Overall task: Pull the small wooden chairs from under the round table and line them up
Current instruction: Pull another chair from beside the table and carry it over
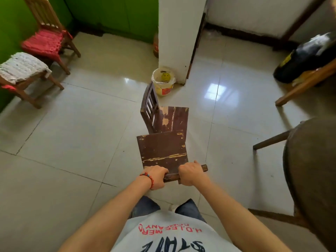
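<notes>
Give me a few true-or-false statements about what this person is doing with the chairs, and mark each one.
1. Both hands hold the top rail of the nearer dark chair. True: the left hand and the right hand each have a grip on it.
2. A second dark chair stands just beyond the held one. True.
3. The chair with the red cushion stands against a white wall. False: the wall behind it is green.
4. The yellow bucket sits on the round table. False: it sits on the floor by the white pillar.
5. The bracelet is on the right wrist. False: it is on the left.
</notes>
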`<control>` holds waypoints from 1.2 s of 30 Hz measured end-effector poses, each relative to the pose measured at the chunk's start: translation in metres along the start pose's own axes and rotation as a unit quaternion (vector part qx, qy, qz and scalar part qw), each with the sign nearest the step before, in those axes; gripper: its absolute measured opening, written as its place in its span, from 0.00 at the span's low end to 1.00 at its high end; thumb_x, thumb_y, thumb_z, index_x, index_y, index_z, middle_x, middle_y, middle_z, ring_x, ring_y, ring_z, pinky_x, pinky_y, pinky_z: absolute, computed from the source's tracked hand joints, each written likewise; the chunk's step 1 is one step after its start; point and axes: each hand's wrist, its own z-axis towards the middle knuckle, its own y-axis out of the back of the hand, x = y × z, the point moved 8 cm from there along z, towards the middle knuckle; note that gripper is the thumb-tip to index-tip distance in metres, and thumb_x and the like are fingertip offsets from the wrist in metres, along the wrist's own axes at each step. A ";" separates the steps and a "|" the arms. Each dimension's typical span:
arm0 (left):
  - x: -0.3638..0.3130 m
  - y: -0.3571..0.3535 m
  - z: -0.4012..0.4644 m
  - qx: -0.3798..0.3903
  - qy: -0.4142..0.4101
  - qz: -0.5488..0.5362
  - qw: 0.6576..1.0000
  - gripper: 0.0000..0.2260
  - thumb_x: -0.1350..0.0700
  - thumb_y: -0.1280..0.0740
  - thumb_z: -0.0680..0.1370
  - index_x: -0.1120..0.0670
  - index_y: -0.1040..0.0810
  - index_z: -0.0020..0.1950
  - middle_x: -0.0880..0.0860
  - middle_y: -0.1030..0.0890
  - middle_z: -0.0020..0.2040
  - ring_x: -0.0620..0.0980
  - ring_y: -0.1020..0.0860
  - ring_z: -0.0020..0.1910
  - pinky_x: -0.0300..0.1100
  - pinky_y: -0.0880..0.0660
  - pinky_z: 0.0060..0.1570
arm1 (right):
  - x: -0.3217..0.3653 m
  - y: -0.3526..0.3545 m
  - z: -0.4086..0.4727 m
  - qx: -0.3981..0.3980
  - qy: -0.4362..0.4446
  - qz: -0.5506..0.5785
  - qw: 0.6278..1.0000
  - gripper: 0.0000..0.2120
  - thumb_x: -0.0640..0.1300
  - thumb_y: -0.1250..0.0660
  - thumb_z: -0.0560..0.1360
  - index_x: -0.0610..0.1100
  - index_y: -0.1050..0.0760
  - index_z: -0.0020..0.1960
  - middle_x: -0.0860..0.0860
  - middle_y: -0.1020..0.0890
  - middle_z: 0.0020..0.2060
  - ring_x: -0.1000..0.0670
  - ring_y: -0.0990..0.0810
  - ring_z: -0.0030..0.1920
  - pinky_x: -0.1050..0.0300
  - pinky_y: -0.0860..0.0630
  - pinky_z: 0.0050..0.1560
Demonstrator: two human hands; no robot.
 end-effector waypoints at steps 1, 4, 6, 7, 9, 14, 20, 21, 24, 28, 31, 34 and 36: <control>0.005 0.005 0.005 0.015 -0.014 0.015 1.000 0.12 0.52 0.35 0.69 0.47 0.26 0.52 0.53 0.20 0.47 0.54 0.23 0.45 0.50 0.24 0.49 | 0.001 0.002 0.003 0.003 -0.015 0.016 1.000 0.09 0.46 0.39 0.73 0.43 0.27 0.51 0.44 0.20 0.47 0.44 0.23 0.49 0.48 0.31 0.55; 0.013 0.020 0.015 0.052 -0.062 0.070 0.994 0.12 0.53 0.36 0.70 0.48 0.26 0.53 0.53 0.20 0.48 0.54 0.23 0.45 0.50 0.24 0.49 | 0.005 0.007 0.007 0.022 -0.070 0.062 0.995 0.10 0.45 0.40 0.73 0.43 0.27 0.51 0.44 0.20 0.47 0.43 0.23 0.48 0.49 0.32 0.51; 0.015 0.029 0.020 0.071 -0.102 0.114 0.986 0.11 0.54 0.38 0.70 0.49 0.26 0.51 0.54 0.20 0.47 0.54 0.23 0.44 0.49 0.24 0.47 | 0.007 0.008 0.006 0.027 -0.115 0.100 0.988 0.10 0.44 0.40 0.73 0.42 0.27 0.52 0.44 0.20 0.48 0.43 0.23 0.49 0.50 0.33 0.47; 0.014 0.034 0.021 0.077 -0.123 0.136 0.980 0.10 0.54 0.38 0.70 0.49 0.26 0.50 0.54 0.20 0.46 0.54 0.24 0.43 0.48 0.25 0.46 | 0.009 0.009 0.006 0.026 -0.136 0.118 0.983 0.10 0.44 0.40 0.73 0.42 0.27 0.53 0.43 0.20 0.48 0.42 0.23 0.49 0.50 0.33 0.46; 0.012 0.042 0.023 0.088 -0.162 0.177 0.967 0.08 0.55 0.38 0.70 0.49 0.26 0.48 0.54 0.20 0.45 0.54 0.24 0.42 0.48 0.26 0.45 | 0.013 0.008 0.002 0.021 -0.174 0.154 0.972 0.11 0.44 0.40 0.73 0.42 0.27 0.52 0.43 0.20 0.49 0.42 0.22 0.49 0.50 0.33 0.46; 0.000 0.043 0.022 0.116 -0.243 0.270 0.925 0.09 0.56 0.38 0.69 0.49 0.25 0.47 0.54 0.19 0.44 0.52 0.25 0.39 0.42 0.30 0.38 | 0.026 -0.009 -0.013 0.006 -0.260 0.243 0.935 0.11 0.44 0.41 0.72 0.43 0.26 0.53 0.43 0.19 0.49 0.42 0.21 0.50 0.49 0.33 0.47; -0.018 0.025 0.016 0.145 -0.316 0.364 0.864 0.12 0.55 0.37 0.67 0.50 0.25 0.50 0.53 0.19 0.46 0.55 0.22 0.44 0.46 0.23 0.44 | 0.044 -0.034 -0.040 -0.023 -0.365 0.344 0.865 0.11 0.43 0.40 0.71 0.43 0.26 0.52 0.43 0.19 0.50 0.41 0.22 0.52 0.46 0.34 0.57; -0.021 0.020 0.013 0.150 -0.332 0.382 0.850 0.12 0.55 0.37 0.67 0.50 0.25 0.50 0.54 0.19 0.46 0.55 0.22 0.45 0.46 0.24 0.44 | 0.048 -0.040 -0.046 -0.029 -0.383 0.357 0.851 0.11 0.42 0.40 0.70 0.43 0.26 0.51 0.43 0.19 0.50 0.41 0.22 0.52 0.46 0.34 0.57; -0.028 0.002 0.006 0.162 -0.366 0.425 0.812 0.12 0.55 0.37 0.68 0.50 0.25 0.51 0.54 0.19 0.46 0.56 0.21 0.45 0.44 0.27 0.42 | 0.064 -0.056 -0.060 -0.048 -0.426 0.392 0.814 0.11 0.41 0.41 0.70 0.43 0.25 0.51 0.43 0.19 0.50 0.42 0.22 0.52 0.46 0.34 0.56; -0.030 -0.020 -0.009 0.183 -0.392 0.465 0.772 0.08 0.55 0.37 0.70 0.49 0.26 0.49 0.52 0.20 0.43 0.52 0.24 0.40 0.43 0.33 0.39 | 0.092 -0.075 -0.073 -0.070 -0.471 0.428 0.768 0.11 0.40 0.41 0.70 0.44 0.24 0.50 0.43 0.18 0.49 0.42 0.21 0.52 0.48 0.33 0.55; -0.028 -0.030 -0.016 0.178 -0.420 0.485 0.747 0.08 0.55 0.38 0.72 0.50 0.25 0.50 0.52 0.20 0.43 0.52 0.24 0.41 0.42 0.33 0.40 | 0.109 -0.081 -0.079 -0.089 -0.499 0.449 0.736 0.11 0.40 0.41 0.70 0.44 0.23 0.50 0.44 0.18 0.48 0.42 0.21 0.52 0.48 0.32 0.55; -0.023 -0.037 -0.021 0.170 -0.441 0.500 0.725 0.11 0.55 0.37 0.73 0.50 0.25 0.54 0.52 0.20 0.45 0.53 0.23 0.44 0.42 0.29 0.43 | 0.127 -0.087 -0.079 -0.095 -0.510 0.481 0.707 0.11 0.39 0.40 0.70 0.45 0.22 0.48 0.44 0.18 0.47 0.42 0.21 0.51 0.47 0.33 0.56; -0.019 -0.039 -0.024 0.174 -0.446 0.511 0.714 0.11 0.55 0.38 0.73 0.50 0.25 0.54 0.52 0.20 0.45 0.53 0.23 0.44 0.41 0.30 0.42 | 0.135 -0.088 -0.077 -0.099 -0.515 0.497 0.691 0.10 0.39 0.40 0.70 0.45 0.22 0.48 0.44 0.18 0.47 0.42 0.21 0.51 0.46 0.34 0.58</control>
